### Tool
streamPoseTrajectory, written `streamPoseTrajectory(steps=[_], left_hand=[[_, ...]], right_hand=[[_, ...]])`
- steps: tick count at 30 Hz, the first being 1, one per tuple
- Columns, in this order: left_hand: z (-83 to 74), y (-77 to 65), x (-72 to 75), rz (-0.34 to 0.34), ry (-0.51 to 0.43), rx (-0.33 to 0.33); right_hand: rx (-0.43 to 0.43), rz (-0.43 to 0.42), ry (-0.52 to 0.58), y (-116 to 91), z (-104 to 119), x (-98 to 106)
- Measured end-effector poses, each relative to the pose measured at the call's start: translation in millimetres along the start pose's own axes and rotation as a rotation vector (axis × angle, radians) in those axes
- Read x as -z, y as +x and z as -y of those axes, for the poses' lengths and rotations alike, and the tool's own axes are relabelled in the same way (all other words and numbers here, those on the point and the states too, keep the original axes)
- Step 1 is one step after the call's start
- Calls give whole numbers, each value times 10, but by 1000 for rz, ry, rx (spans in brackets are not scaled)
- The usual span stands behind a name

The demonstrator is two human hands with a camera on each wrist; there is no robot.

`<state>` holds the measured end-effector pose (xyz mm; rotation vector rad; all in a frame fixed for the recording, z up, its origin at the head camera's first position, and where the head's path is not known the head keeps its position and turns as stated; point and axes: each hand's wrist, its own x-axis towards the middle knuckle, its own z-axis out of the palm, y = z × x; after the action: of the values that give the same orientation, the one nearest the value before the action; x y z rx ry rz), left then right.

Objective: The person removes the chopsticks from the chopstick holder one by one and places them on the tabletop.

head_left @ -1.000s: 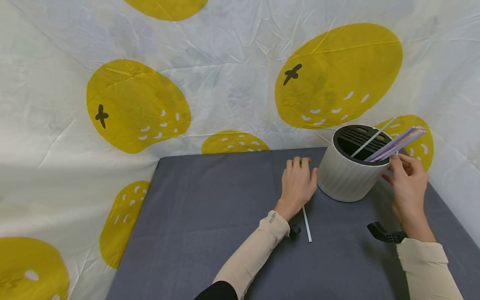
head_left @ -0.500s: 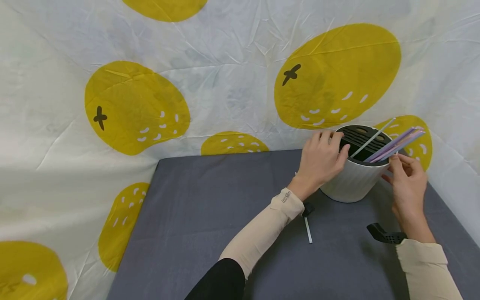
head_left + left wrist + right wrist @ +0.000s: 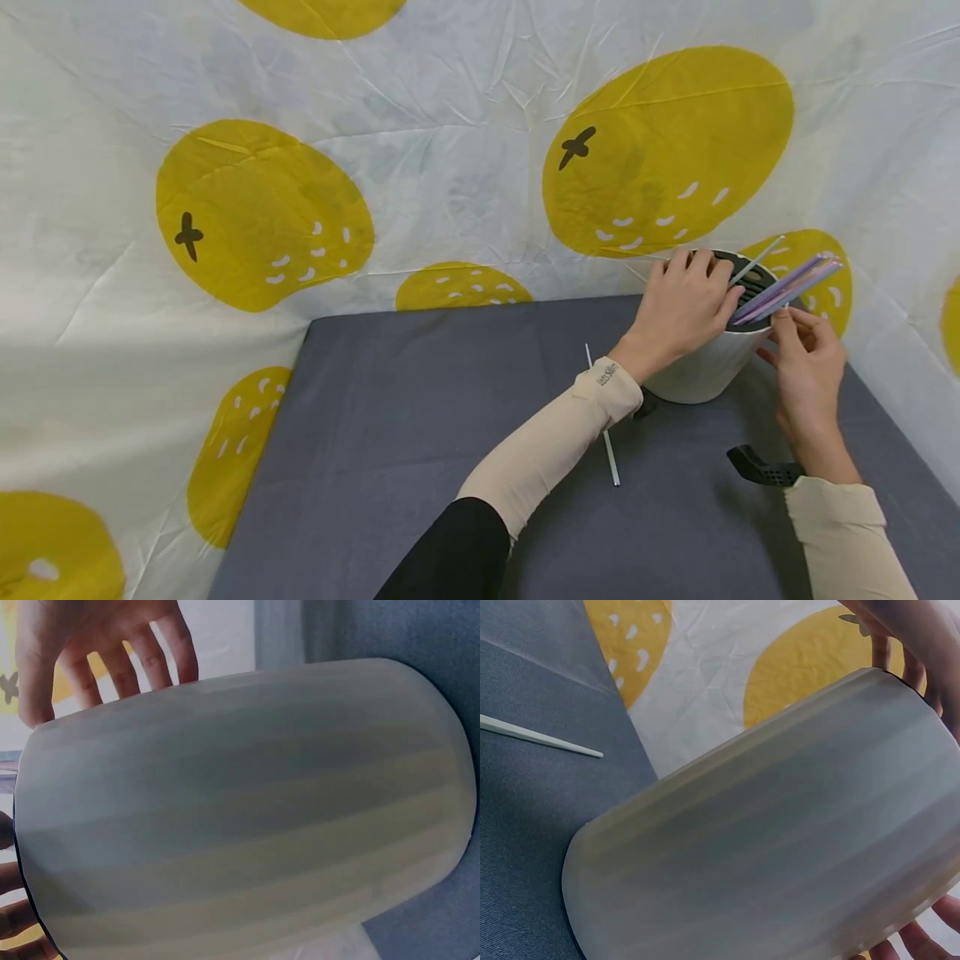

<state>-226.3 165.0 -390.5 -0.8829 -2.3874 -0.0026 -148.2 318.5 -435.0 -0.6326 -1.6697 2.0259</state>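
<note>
A pale ribbed utensil holder (image 3: 697,379) stands upright at the right of the table, its black top (image 3: 742,258) slotted and part open. Several purple sticks (image 3: 791,287) and a pale stick (image 3: 761,258) lean to the right out of it. My left hand (image 3: 686,300) reaches over the left rim, fingers bent downward, thumb beside the pale stick. Its fingertips are hidden; whether it pinches anything cannot be told. At the right rim my right hand (image 3: 810,367) holds the holder, thumb at the edge, fingers (image 3: 116,664) along its side. Another thin pale stick (image 3: 611,458), tapered in the right wrist view, lies partly under my left forearm.
A dark grey cloth covers the table (image 3: 412,433). A white sheet (image 3: 450,192) with yellow fruit prints hangs behind and along both sides. The holder stands near the table's back edge. Dark camera mounts (image 3: 765,467) sit at both wrists.
My left hand has risen from the table left of the holder and moved right, over its rim. The right hand keeps its place at the right rim. Holder and sticks look unmoved.
</note>
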Motion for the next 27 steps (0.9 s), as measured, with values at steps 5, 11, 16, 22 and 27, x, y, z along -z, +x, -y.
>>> streamPoseTrajectory(steps=[5, 11, 16, 22, 27], left_hand=[[-14, 25, 24, 44, 11, 6], [-31, 18, 22, 18, 10, -8], [-28, 9, 22, -42, 20, 3], [17, 17, 91, -228, 5, 5], [75, 26, 230, -426, -19, -27]], right_hand=[[-15, -3, 2, -6, 2, -12], [-16, -24, 2, -27, 6, -7], [-22, -28, -5, -24, 18, -17], [-16, -27, -12, -19, 26, -23], [-10, -26, -13, -13, 32, -22]])
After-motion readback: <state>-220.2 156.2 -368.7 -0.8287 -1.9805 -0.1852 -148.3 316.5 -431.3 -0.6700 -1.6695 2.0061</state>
